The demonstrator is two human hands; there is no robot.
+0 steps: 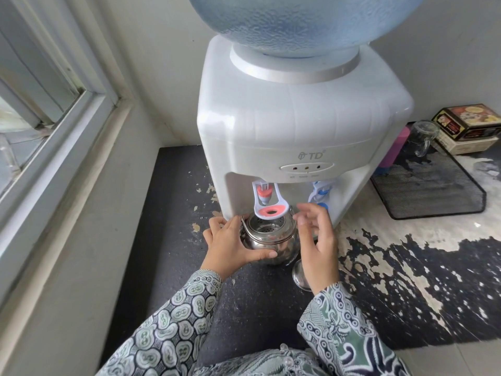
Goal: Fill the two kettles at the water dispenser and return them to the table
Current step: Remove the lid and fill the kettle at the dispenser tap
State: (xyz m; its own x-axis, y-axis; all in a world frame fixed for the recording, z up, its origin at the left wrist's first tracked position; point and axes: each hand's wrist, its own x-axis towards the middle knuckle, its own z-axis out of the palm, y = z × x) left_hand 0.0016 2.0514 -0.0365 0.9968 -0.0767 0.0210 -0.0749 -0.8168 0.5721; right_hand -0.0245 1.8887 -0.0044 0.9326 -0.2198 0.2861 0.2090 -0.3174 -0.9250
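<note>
Steel kettle [267,237] standing on the dark counter [173,213] right at the foot of the dispenser [292,123], open mouth under the red tap [264,195], strainer holes showing inside, handle folded back toward the dispenser. Red lever paddle [271,211] hanging just over the kettle's rim. Left hand [230,245] wrapped around the kettle's left flank, thumb curled across the front of the body: grasping the kettle. Right hand [317,240] just right of the kettle, fingers loosely bent and spread, holding nothing, not clearly touching the steel. Lid [299,275] lying on the counter in front of the dispenser, partly hidden under the right wrist. Blue tap [320,192] on the dispenser's right side, behind the right hand's fingertips. Blue bottle [298,20] seated upside down on top of the dispenser. Right of the dispenser: a black mesh tray [433,191] with a glass mug [424,137] at its far end, and a dark tin [469,120] stacked on a box beyond it. Left of the dispenser: a window frame [67,112]. Only one kettle in view. Patterned sleeves [173,329] at the bottom edge.
</note>
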